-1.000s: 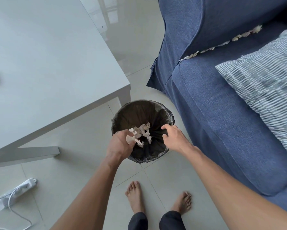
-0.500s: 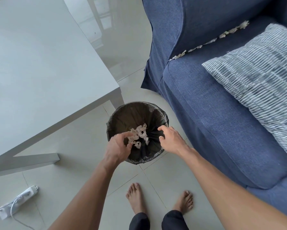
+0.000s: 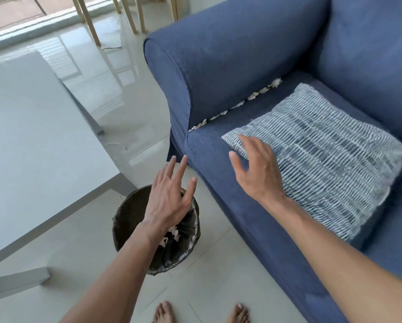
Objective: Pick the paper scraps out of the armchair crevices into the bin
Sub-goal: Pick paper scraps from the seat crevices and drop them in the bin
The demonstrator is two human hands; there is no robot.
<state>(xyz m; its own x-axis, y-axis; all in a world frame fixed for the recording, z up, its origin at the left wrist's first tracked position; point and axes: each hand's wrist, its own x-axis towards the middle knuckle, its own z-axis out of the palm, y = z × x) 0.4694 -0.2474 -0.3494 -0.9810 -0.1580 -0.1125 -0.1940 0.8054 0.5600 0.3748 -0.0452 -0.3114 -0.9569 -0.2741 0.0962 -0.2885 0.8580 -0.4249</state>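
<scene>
Nothing is held: the left hand (image 3: 169,201) is spread above the bin (image 3: 125,217), the right hand (image 3: 258,173) spread over the seat cushion (image 3: 209,145). The paper scraps (image 3: 239,104) are lined up ahead, along the crevice between armrest (image 3: 195,54) and seat cushion, running away rightward; the right hand is judged nearer

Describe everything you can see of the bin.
The bin is small, round and dark, lined with a crinkled black plastic bag that folds over its rim. It stands upright on the tiled floor, between the corner of the white table and the front of the blue armchair. Pale paper scraps lie inside. The left hand is spread open above it, and the forearm hides much of the opening. Whether the arm touches the rim cannot be told.
</scene>
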